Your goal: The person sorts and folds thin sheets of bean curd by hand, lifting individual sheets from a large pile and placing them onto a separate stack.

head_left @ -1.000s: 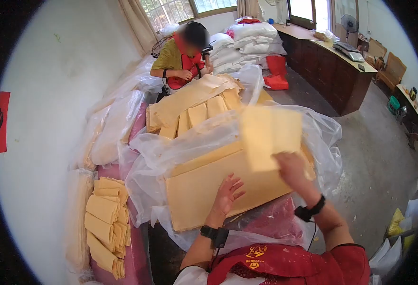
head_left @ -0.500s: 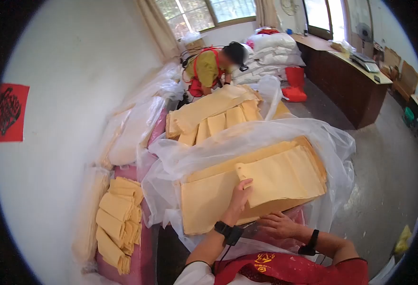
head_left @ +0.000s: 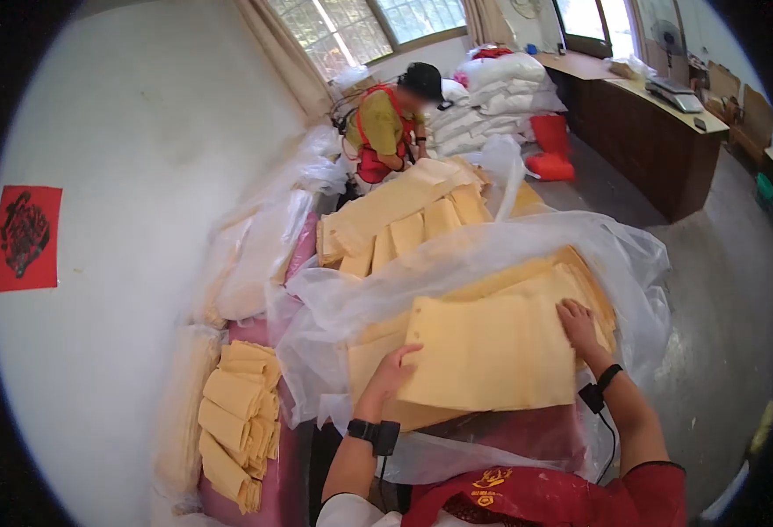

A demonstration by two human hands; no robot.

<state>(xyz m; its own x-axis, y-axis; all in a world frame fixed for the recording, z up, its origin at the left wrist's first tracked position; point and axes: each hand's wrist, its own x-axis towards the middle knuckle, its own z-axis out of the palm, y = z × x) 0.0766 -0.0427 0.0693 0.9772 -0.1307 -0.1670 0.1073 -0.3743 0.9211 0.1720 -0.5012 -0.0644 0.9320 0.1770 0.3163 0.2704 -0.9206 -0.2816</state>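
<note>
A pale yellow, thin flexible sheet (head_left: 492, 351) lies slanted over a stack of similar sheets (head_left: 377, 342), its near edge raised. My left hand (head_left: 392, 373) is closed on its left edge, with the thumb hidden. At the right edge, my right hand (head_left: 581, 327) rests with fingers laid out over the sheets, slightly apart. Clear plastic film (head_left: 632, 272) surrounds the stack. Dark bands circle both of my wrists.
Beyond the plastic stands another yellow stack (head_left: 395, 202), where a person (head_left: 386, 132) in a red apron bends. Folded yellow pieces (head_left: 237, 413) lie on pink material at left. White sacks (head_left: 509, 97), a red object (head_left: 551, 149) and a brown counter (head_left: 641, 132) are behind.
My left hand has drawn the sheet left and toward me. My right hand has moved from the near side up to the sheet's right edge. The other person's head has lifted slightly.
</note>
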